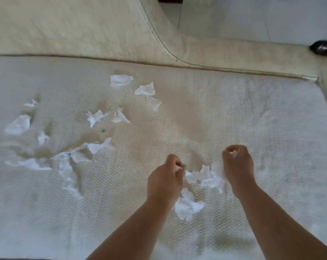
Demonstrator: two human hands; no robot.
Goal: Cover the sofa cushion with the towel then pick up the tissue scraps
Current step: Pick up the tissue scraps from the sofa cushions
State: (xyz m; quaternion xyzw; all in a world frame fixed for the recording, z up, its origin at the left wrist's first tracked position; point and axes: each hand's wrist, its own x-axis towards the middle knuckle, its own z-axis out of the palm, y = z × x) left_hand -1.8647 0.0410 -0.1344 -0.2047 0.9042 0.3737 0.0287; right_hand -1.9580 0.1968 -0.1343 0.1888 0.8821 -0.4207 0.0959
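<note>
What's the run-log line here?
left hand: grips tissue | right hand: grips tissue | towel: covers sofa seat | loose scraps: many

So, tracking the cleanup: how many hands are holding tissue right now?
2. The left hand holds one scrap over the towel; the right hand, beside it, grips another. More tissue may be hidden inside either fist.
</note>
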